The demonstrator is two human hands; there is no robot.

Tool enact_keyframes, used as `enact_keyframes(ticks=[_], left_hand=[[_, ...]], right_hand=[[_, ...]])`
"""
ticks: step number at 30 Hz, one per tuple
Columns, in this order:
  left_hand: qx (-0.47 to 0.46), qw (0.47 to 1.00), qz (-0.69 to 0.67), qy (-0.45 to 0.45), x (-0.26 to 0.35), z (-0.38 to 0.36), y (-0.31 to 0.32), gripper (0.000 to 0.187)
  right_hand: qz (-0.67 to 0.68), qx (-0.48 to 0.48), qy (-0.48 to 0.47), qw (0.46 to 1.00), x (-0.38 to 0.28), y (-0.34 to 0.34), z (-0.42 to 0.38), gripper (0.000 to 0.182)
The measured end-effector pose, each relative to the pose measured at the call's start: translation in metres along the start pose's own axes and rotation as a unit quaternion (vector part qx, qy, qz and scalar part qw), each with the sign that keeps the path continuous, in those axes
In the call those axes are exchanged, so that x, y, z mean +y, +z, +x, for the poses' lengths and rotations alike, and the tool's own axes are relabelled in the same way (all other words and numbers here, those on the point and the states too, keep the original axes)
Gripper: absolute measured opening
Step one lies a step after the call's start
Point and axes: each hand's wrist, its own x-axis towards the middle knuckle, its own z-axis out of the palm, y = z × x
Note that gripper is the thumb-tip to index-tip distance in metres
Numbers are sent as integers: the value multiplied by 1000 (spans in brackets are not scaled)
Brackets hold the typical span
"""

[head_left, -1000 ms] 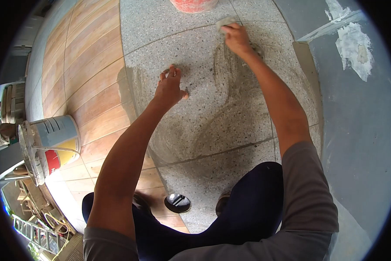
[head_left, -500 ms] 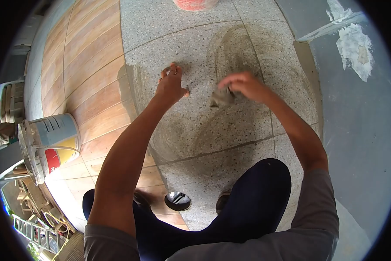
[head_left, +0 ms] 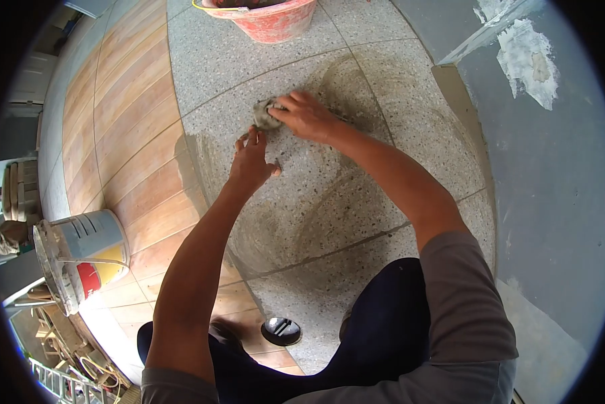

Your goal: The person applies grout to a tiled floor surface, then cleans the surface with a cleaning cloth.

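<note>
A crumpled grey rag (head_left: 264, 116) is bunched under the fingers of my right hand (head_left: 307, 118), which is closed on it against the speckled floor tile (head_left: 302, 209). Just below the rag, my left hand (head_left: 250, 163) rests with fingers apart and holds nothing; its fingertips come right up near the rag. Brownish-grey smears run in curved streaks over the tile, and dark joint lines cross it.
A red bucket (head_left: 275, 23) with a yellow handle stands at the top. Wood-look tiles (head_left: 141, 155) lie left, with a dirty paint bucket (head_left: 90, 252) on them. A round black shiny object (head_left: 281, 331) sits between my feet. A grey wall (head_left: 551, 202) borders the right.
My right hand has moved left and slightly up with the rag, close to my left hand. The view has shifted, showing more of the red bucket.
</note>
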Motion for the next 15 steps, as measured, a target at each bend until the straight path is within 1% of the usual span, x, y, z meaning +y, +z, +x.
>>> enact_keyframes(ticks=[1,4,6,8,10,13,15], left_hand=[[1,1000,3,4,-1,1,0,107],[3,1000,6,11,-4,0,3,107],[6,1000,5,13,-4,0,4,107],[-13,1000,-1,-11,4,-1,-7,106],[-28,999,-1,-27,7,-4,-9,105],[-36,999,7,-32,9,-2,-11,107],[-38,999,8,-32,12,-3,-15,107]], right_hand=[[-36,-3,0,999,9,3,7,46],[-71,17,109,991,39,-3,4,42],[-63,23,206,976,52,-17,-11,36],[-165,102,203,960,76,-26,-35,31],[-178,47,316,931,88,-45,-53,26],[-163,89,333,924,83,-61,-59,24],[-1,104,251,962,68,-58,-40,31]])
